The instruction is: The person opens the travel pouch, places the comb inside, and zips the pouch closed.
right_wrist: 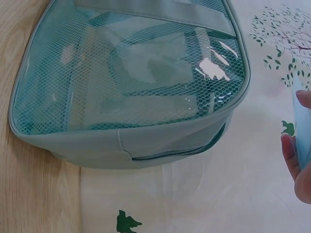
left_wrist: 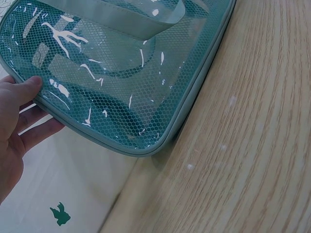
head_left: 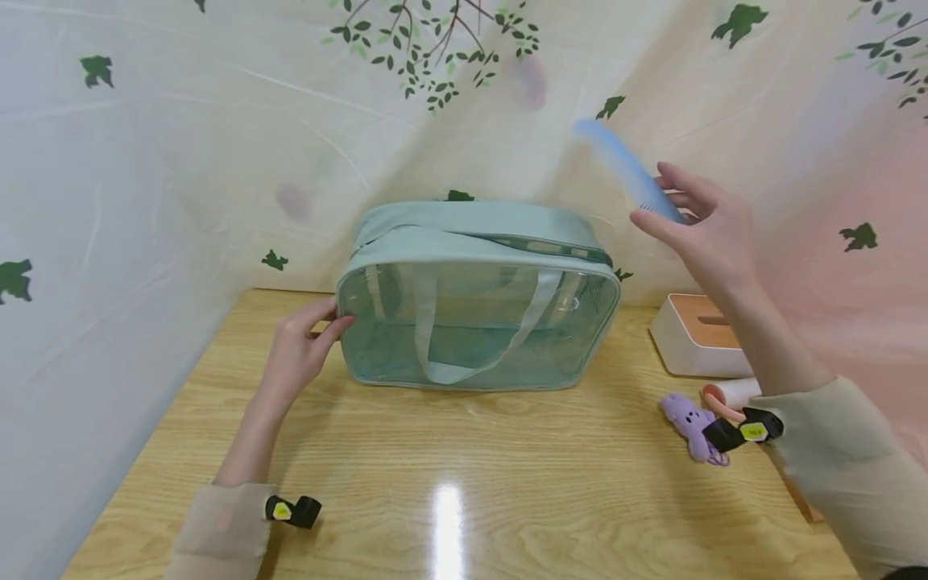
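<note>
A pale green toiletry bag (head_left: 478, 322) with a see-through front stands upright on the table, its top zipper partly undone. My left hand (head_left: 300, 342) pinches the bag's left edge; in the left wrist view the thumb (left_wrist: 31, 86) lies on the clear front and the other fingers go behind the rim. Raised to the right, above the bag's top, my right hand (head_left: 714, 221) grips a blue comb (head_left: 627, 165) by one end. The comb slants up and to the left, slightly blurred. Only part of that comb (right_wrist: 302, 121) shows at the right wrist view's edge.
On the right stands a white tissue box (head_left: 699, 354) with a wood-coloured lid. A white roll-like object (head_left: 738, 392) and a purple plush toy (head_left: 689, 419) lie before it, close to my right sleeve. Behind the wooden table (head_left: 377, 483) hangs a patterned curtain (head_left: 217, 161).
</note>
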`<state>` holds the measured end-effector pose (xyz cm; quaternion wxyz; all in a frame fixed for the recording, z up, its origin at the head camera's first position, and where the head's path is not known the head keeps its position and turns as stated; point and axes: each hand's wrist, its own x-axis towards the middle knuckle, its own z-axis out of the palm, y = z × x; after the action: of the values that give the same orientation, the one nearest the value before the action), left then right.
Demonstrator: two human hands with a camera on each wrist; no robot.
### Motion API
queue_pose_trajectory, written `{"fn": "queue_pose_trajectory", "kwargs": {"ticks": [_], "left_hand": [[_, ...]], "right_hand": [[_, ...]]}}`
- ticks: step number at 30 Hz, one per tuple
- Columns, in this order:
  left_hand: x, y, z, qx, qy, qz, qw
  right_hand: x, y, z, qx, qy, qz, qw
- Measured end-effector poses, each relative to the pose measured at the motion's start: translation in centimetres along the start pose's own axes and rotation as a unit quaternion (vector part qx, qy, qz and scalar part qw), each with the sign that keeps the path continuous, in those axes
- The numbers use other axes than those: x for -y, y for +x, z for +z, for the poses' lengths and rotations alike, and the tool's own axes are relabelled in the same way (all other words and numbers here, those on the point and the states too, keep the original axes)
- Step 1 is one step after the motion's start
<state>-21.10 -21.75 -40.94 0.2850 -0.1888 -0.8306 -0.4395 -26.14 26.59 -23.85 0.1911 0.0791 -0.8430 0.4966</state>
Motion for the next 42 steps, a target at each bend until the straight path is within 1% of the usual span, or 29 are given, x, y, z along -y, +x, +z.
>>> {"fn": "queue_pose_trajectory", "kwargs": {"ticks": [3,6,12,22,25,31,42], "left_hand": [[0.0,0.0,0.0,0.0,0.0,0.001,1.0],[0.0,0.1,0.0,0.002,-0.003,-0.001,1.0],[0.1,0.1,0.0,0.006,-0.007,-0.008,0.9999],[0.1,0.1,0.1,0.004,-0.003,-0.006,1.0],[0.0,0.1,0.1,0.004,-0.004,-0.004,1.0],[0.1,0.0,0.1,0.004,-0.007,-0.005,1.0],[0.1,-0.1,0.1,0.001,-0.004,-0.002,1.0]], "right_hand": [[0.6,0.5,0.4,0.013,0.016,0.009,0.9998],[1.0,0.9,0.8,0.027,0.021,0.009,0.9994],[1.9,1.5,1.7,0.05,0.0,-0.006,0.9987],[3.0,2.5,3.6,0.083,0.007,-0.03,0.996],[3.2,2.7,4.0,0.092,0.003,-0.045,0.9948],[3.8,3.1,4.8,0.115,-0.014,-0.069,0.9909],[4.7,4.1,5.6,0.185,-0.04,-0.079,0.9787]]}}
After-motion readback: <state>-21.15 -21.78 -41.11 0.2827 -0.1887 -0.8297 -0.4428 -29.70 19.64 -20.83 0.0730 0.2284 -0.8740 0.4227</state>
